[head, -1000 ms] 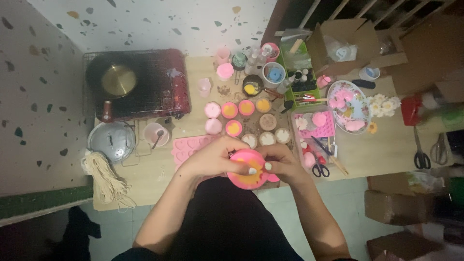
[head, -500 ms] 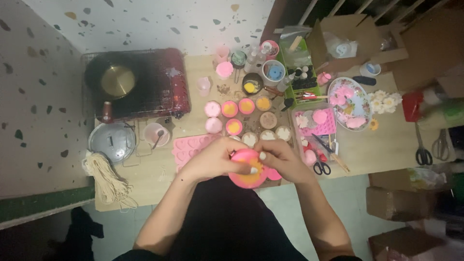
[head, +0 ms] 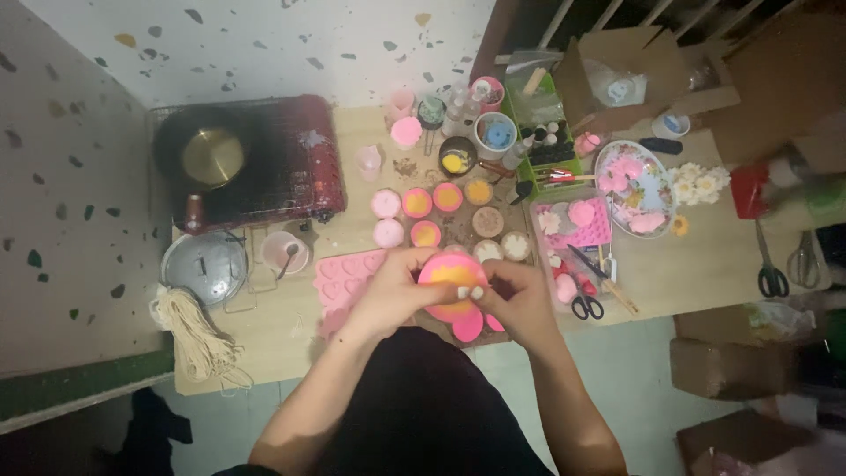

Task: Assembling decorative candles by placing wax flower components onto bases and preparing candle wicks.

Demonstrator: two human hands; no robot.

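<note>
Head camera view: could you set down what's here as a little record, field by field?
Setting: low wooden table against a speckled wall
Left hand: grip on the left side of the round pink mould
Right hand: grip on its right side
Round pink mould: held above the table edge, orange filling showing
Behind the hands: small pink cups with yellow or orange filling
Left: red gas stove with brass pot, silver lid, bundle of string
Right: floral plate, scissors

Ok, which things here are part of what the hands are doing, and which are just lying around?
In use:
left hand
right hand
round pink mould with orange filling, held by both

Lying about:
portable stove
pot lid
scissors
heart mould tray
wick bundle
</note>
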